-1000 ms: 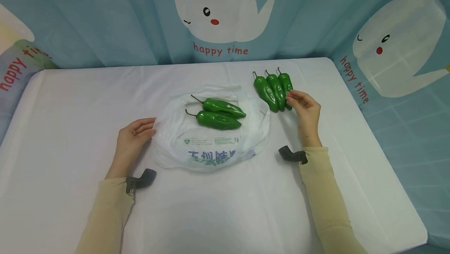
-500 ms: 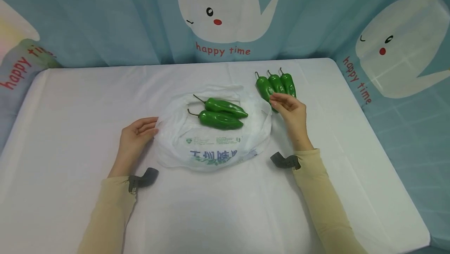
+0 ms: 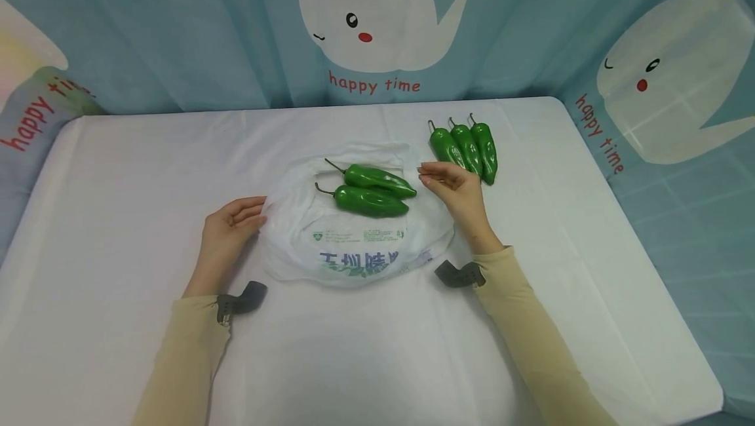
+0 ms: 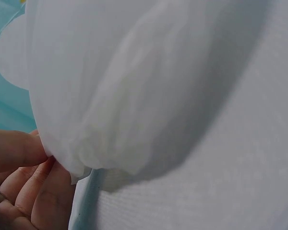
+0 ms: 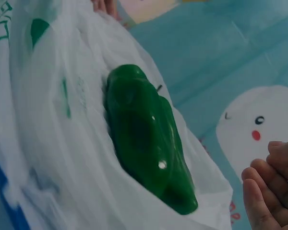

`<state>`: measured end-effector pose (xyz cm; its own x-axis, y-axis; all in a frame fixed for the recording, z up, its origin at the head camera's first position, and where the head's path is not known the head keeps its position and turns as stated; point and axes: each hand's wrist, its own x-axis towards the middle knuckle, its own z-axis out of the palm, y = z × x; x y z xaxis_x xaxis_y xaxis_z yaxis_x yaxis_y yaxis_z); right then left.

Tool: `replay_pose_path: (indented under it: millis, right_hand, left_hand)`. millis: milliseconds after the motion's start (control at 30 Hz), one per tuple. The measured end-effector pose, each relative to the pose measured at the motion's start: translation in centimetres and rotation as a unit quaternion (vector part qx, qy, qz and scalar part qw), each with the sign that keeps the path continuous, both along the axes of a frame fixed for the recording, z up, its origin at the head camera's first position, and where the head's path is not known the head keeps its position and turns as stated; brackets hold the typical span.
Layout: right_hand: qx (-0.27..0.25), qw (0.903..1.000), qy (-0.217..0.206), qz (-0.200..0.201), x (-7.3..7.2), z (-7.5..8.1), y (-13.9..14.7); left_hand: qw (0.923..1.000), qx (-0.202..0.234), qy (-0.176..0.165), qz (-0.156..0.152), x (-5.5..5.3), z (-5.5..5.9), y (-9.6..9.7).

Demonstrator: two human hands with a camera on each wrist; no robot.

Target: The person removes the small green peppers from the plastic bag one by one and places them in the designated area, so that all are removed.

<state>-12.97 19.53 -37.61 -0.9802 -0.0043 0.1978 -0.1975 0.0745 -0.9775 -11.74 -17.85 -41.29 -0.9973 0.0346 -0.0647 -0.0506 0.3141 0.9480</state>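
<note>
A white plastic bag [image 3: 348, 229] with printed lettering lies spread on the table. Two green peppers [image 3: 370, 202] rest side by side in its mouth, stems to the left; the right wrist view shows these peppers [image 5: 149, 139] close up. My left hand [image 3: 227, 236] pinches the bag's left edge between thumb and finger, seen also in the left wrist view, where the bag [image 4: 120, 96] hangs from the hand [image 4: 29, 182]. Above the bag's right side is my right hand [image 3: 460, 200], fingers loosely bent and holding nothing. Behind it lie three more green peppers [image 3: 466, 144], partly covered by the hand.
A white cloth covers the table [image 3: 330, 354]. Blue curtains [image 3: 194, 33] printed with white whales stand along the back and right sides. Each wrist carries a small dark camera [image 3: 242, 301].
My right hand has moved left from the three peppers to above the bag's right side, uncovering the rightmost pepper. The left hand stays at the bag's edge, and the peppers have not moved.
</note>
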Motion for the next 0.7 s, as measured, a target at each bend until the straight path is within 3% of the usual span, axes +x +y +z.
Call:
replay_pose_path:
  millis: [267, 700]
  right_hand:
    - [0.04, 0.9979, -0.02, 0.047, 0.1, -0.9, -1.6]
    - [0.093, 0.9932, -0.03, 0.063, -0.1, -2.2, -2.3]
  left_hand:
    - [1.0, 0.003, 0.0, 0.001, 0.1, 0.1, 0.0]
    - [1.0, 0.003, 0.004, 0.001, 0.1, 0.2, 0.1]
